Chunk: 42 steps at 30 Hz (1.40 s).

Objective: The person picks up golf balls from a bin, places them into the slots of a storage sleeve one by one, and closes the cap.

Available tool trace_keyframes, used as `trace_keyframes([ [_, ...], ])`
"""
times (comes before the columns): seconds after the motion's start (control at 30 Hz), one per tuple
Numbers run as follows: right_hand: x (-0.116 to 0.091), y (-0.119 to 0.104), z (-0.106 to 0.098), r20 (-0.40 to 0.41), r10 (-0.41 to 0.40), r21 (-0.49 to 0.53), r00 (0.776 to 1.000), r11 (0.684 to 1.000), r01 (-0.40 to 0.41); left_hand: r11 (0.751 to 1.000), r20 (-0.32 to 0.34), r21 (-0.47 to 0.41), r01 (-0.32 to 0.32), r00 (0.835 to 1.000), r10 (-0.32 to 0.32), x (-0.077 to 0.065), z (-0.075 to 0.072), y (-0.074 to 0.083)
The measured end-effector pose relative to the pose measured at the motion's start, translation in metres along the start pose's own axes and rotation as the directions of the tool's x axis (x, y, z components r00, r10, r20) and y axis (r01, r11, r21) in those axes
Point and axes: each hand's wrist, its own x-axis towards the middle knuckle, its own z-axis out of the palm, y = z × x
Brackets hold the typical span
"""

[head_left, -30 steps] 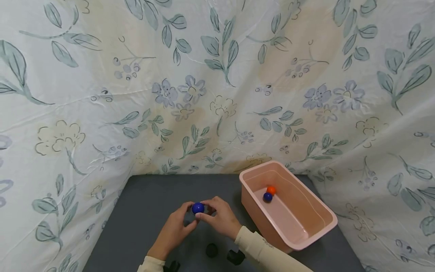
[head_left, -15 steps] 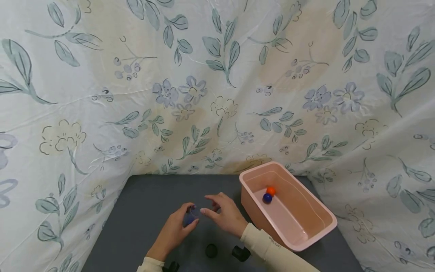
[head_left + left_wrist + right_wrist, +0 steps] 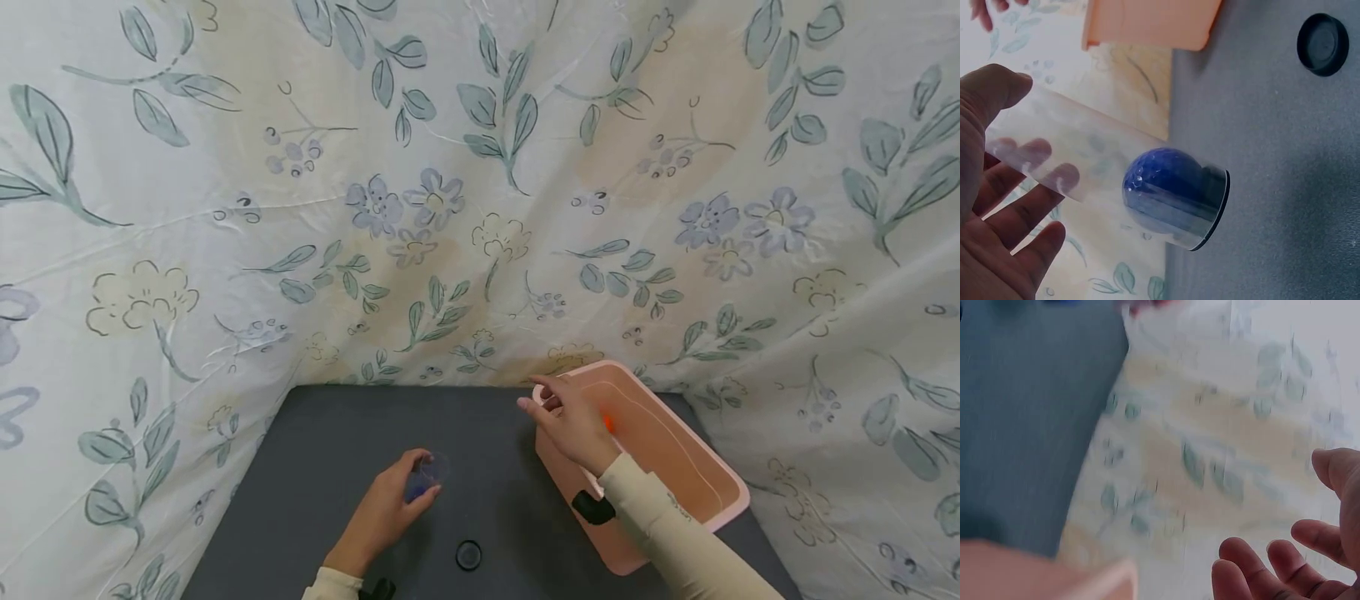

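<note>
L hand (image 3: 386, 508), lower ctr of frame, grips clear tube (image 3: 1100, 125) nr its top, thumb opp. fingers, prob. to leave base hanging free; blue ball (image 3: 1160, 181) is inside at base end, prob. by gravity. Blk cap (image 3: 468, 555) lies apart, bottom ctr, on grey table (image 3: 330, 442), presumably so mouth's open. R hand (image 3: 573, 425), fingers loosely bent, holding nothing, is over upper-left end of pink bin (image 3: 652, 429), ctr right; orange ball (image 3: 608, 424) part-visible inside.

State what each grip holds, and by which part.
The left grip holds the clear tube near the end opposite the blue ball; the right grip holds nothing.
</note>
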Motion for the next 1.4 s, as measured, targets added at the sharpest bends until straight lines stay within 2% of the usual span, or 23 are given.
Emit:
trace_keyframes([
  [0.13, 0.011, 0.029, -0.019, -0.039, 0.010, -0.041, 0.999, 0.999, -0.012, 1.000, 0.003, 0.006, -0.001, 1.000, 0.001, 0.001, 0.000, 0.000],
  [0.37, 0.020, 0.077, -0.038, -0.069, 0.084, -0.141, 0.994, 0.986, -0.093, 1.000, 0.001, 0.021, -0.002, 1.000, 0.002, 0.001, 0.001, 0.000],
  [0.5, 0.024, 0.101, -0.039, -0.062, 0.142, -0.159, 0.988, 0.976, -0.150, 1.000, 0.012, 0.018, 0.007, 1.000, -0.007, 0.001, 0.001, 0.000],
  [0.67, 0.028, 0.128, -0.035, -0.046, 0.246, -0.194, 0.968, 0.949, -0.250, 1.000, 0.022, 0.016, 0.015, 1.000, -0.016, 0.001, 0.001, -0.001],
  [0.77, 0.030, 0.140, -0.032, -0.025, 0.270, -0.230, 0.962, 0.935, -0.269, 1.000, 0.017, 0.017, 0.016, 1.000, -0.017, 0.000, 0.001, -0.001],
  [1.07, 0.029, 0.162, -0.023, 0.051, 0.222, -0.330, 0.974, 0.924, -0.193, 1.000, 0.002, 0.025, 0.009, 1.000, -0.009, 0.000, 0.001, -0.002],
  [1.27, 0.033, 0.174, -0.017, 0.086, 0.261, -0.369, 0.962, 0.905, -0.212, 0.999, 0.001, 0.034, 0.011, 1.000, -0.011, 0.000, 0.000, -0.004],
  [1.4, 0.033, 0.187, -0.011, 0.143, 0.221, -0.390, 0.965, 0.909, -0.150, 0.999, 0.004, 0.036, 0.010, 1.000, -0.010, 0.000, 0.000, -0.005],
])
